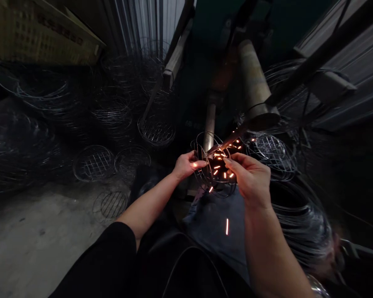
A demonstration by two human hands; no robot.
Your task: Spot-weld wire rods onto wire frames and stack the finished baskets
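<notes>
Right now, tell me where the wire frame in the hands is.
In the head view, the wire frame is held just right of centre, between the left hand and the right hand, by the metal rod's lower end and the sparks.

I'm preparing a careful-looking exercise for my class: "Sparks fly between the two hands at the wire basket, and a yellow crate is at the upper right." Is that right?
Not quite: the yellow crate is at the upper left, as the head view shows. The sparks do fly between the left hand and right hand at the wire basket.
</notes>
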